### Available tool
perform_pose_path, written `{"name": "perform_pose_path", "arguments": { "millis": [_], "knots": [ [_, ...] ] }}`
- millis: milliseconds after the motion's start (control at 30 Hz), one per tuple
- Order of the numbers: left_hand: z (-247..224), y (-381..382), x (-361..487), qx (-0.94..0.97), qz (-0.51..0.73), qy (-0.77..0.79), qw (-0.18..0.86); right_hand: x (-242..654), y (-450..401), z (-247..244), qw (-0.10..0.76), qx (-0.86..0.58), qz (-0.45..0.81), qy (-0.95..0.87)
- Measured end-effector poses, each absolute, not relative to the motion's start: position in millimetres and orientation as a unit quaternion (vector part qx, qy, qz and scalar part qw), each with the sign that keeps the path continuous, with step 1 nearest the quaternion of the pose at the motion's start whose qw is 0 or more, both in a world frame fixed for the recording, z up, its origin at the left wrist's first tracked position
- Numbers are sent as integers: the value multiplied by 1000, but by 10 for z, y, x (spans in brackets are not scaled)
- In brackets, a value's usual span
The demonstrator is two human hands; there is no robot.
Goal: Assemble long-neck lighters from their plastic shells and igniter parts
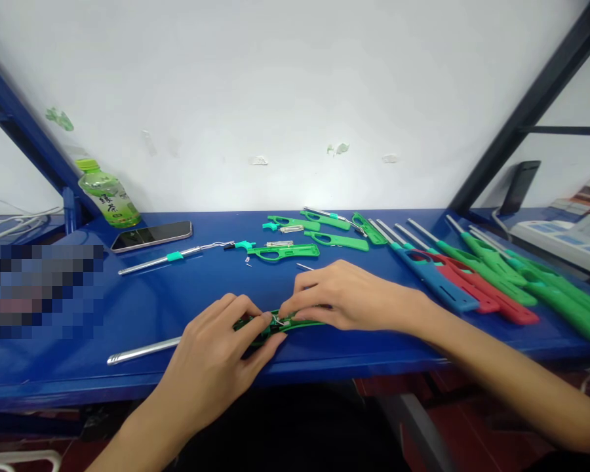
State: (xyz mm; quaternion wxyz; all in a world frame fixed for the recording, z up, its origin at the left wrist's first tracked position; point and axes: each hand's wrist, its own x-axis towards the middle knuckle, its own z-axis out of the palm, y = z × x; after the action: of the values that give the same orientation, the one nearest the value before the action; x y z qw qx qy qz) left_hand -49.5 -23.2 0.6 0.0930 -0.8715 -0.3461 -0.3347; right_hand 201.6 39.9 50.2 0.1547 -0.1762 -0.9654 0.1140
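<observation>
An opened green stick lighter (302, 321) lies near the table's front edge, with its inner parts showing and its metal tube (142, 351) pointing left. My left hand (221, 341) is closed around its tube end, thumb and index finger pinching the casing. Over the casing's right part is my right hand (344, 295), fingers pinched together by a small pale wire (278, 321); what the fingertips hold is hidden. Behind my hands lies a green casing half (295, 251), with a loose tube assembly (150, 263) wired to a teal piece left of it.
More green casing parts (341, 240) lie at the back. Several assembled lighters, blue (437, 282), red (501, 301) and green (560, 301), are lined up at right. A phone (152, 235) and a green drink bottle (109, 196) are at back left, before the white wall (285, 85).
</observation>
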Motion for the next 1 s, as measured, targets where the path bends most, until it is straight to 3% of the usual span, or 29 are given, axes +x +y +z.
{"name": "perform_pose_path", "arguments": {
  "millis": [333, 600, 1000],
  "knots": [
    [23, -249, -511, -873, -327, -350, 90, 2032, 416, 490, 127, -171, 84, -973],
    [5, -239, -510, -871, -326, -359, 82, 2014, 402, 505, 150, -209, 146, -955],
    [16, -316, -498, -854, -329, -401, 37, 2023, 385, 550, 152, -238, 110, -953]
  ]
}}
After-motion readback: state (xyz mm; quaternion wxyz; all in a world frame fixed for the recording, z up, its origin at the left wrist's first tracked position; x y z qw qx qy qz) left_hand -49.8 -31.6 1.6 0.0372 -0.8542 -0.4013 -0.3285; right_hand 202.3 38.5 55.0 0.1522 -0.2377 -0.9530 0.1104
